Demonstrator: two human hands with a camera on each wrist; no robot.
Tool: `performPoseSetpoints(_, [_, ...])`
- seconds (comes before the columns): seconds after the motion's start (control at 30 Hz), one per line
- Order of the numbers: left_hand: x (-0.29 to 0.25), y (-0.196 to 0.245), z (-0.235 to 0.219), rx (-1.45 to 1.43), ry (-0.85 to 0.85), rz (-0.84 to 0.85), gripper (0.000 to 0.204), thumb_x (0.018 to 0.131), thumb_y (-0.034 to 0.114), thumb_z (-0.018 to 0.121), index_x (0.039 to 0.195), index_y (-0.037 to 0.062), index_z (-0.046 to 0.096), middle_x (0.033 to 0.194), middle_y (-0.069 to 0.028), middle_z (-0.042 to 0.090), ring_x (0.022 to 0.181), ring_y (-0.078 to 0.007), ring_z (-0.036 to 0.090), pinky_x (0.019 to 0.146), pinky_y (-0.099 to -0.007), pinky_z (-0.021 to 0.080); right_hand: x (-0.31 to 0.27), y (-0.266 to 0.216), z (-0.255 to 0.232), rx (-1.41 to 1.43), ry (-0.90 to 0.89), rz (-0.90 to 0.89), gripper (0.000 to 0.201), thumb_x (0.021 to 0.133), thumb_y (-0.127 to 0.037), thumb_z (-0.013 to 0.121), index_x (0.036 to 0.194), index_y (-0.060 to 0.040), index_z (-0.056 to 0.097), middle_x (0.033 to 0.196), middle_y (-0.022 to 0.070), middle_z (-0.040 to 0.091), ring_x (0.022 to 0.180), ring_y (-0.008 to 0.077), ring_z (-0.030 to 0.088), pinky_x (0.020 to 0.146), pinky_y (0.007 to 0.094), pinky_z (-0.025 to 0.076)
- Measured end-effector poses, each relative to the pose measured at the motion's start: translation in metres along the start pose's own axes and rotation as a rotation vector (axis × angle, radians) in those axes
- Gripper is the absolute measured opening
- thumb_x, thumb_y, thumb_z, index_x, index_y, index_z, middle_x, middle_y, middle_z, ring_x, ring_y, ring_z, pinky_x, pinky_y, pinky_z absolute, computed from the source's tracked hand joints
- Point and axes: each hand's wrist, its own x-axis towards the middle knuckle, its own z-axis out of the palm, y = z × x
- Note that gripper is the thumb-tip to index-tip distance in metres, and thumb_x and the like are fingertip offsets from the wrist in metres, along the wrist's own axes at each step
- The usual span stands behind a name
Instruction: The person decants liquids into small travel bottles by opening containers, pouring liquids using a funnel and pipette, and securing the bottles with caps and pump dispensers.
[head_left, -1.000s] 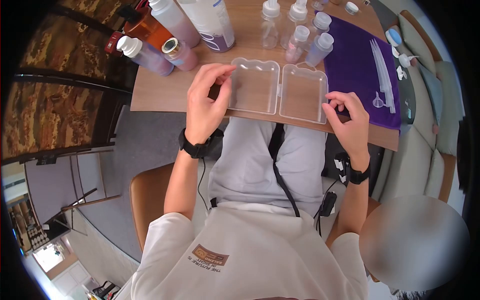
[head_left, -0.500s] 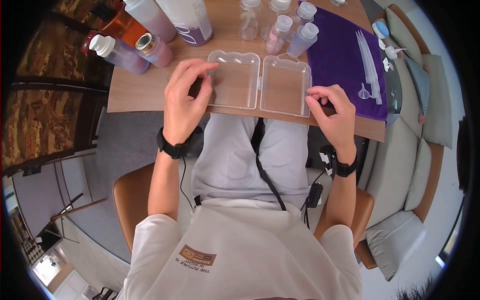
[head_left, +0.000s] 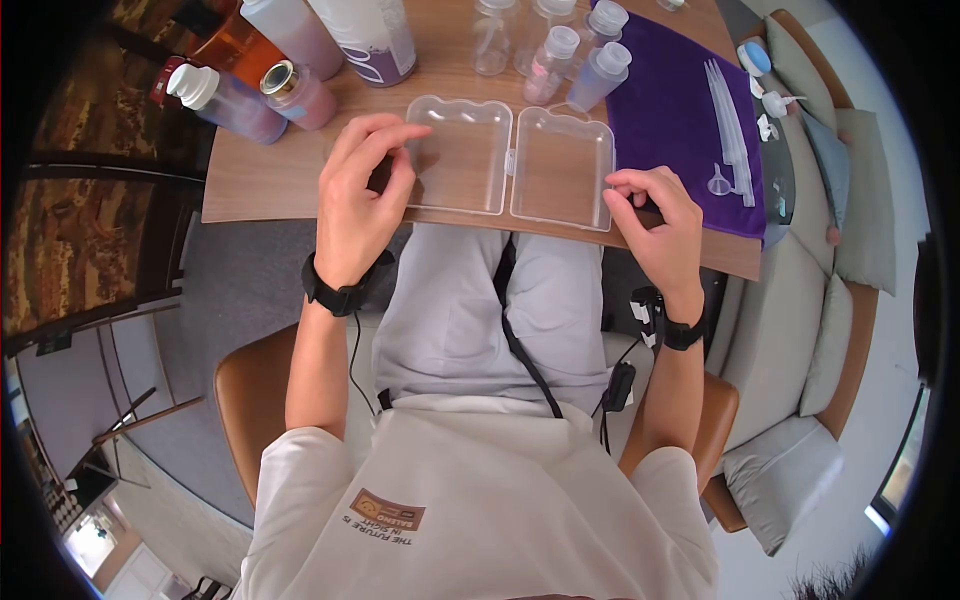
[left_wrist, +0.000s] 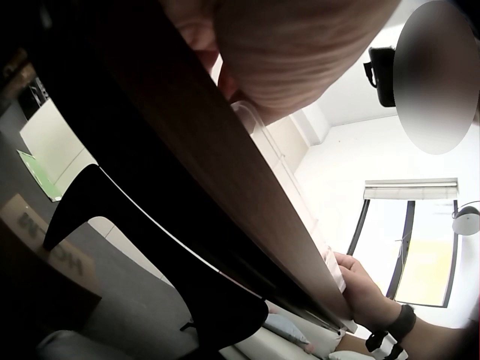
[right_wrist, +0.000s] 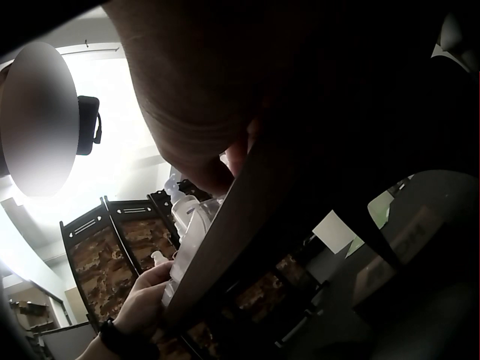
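A clear plastic case [head_left: 460, 160] lies unfolded on the table, its two halves side by side and joined by a hinge in the middle. My left hand [head_left: 360, 195] is at the case's left edge, fingers loosely bent, with the index fingertip over the rim. At the opposite edge my right hand [head_left: 660, 220] has its thumb and index fingertips right at the rim, fingers relaxed. The left wrist view shows the right hand [left_wrist: 367, 292] by the table edge, and the right wrist view shows the left hand [right_wrist: 142, 304] beside the case.
Small clear bottles [head_left: 600, 75] stand behind the case. Larger bottles [head_left: 235, 105] and a white-and-purple container [head_left: 370, 40] are at back left. On the right, a purple cloth [head_left: 665, 110] carries clear droppers [head_left: 730, 130] and a small funnel [head_left: 718, 182]. The wooden table's [head_left: 260, 190] front edge is close to my lap.
The head view has shifted, so the table and everything on it appear farther left and slightly higher. Both hands keep their places at the two sides of the case.
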Motion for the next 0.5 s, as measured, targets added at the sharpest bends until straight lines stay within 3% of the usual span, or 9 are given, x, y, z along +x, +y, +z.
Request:
performPoseSetpoints(0.3, [-0.0019, -0.0026, 0.0008, -0.077, 0.051, 0.013, 0.020, 0.093, -0.007, 0.065, 0.110, -0.0020, 0.074, 0.106, -0.0104, 0.069, 0.093, -0.0186, 0.066, 0.082, -0.0284, 0.051, 0.0001, -0.0014, -0.0018, 0.022, 0.023, 0.039, 0.012, 0.086, -0.004, 0.079, 0.098, -0.0058, 0.076, 0.080, 0.0017, 0.068, 0.073, 0.0167, 0.056, 0.070, 0.0306, 0.048])
performPoseSetpoints(0.5, [-0.0039, -0.0079, -0.0014, -0.108, 0.094, 0.026, 0.014, 0.097, -0.003, 0.067, 0.109, -0.0029, 0.074, 0.106, -0.0107, 0.069, 0.091, -0.0181, 0.067, 0.080, -0.0281, 0.054, -0.0007, -0.0016, -0.0031, 0.032, 0.032, 0.070, 0.012, 0.089, 0.001, 0.077, 0.101, -0.0005, 0.075, 0.081, 0.0044, 0.064, 0.072, 0.0118, 0.056, 0.068, 0.0260, 0.047])
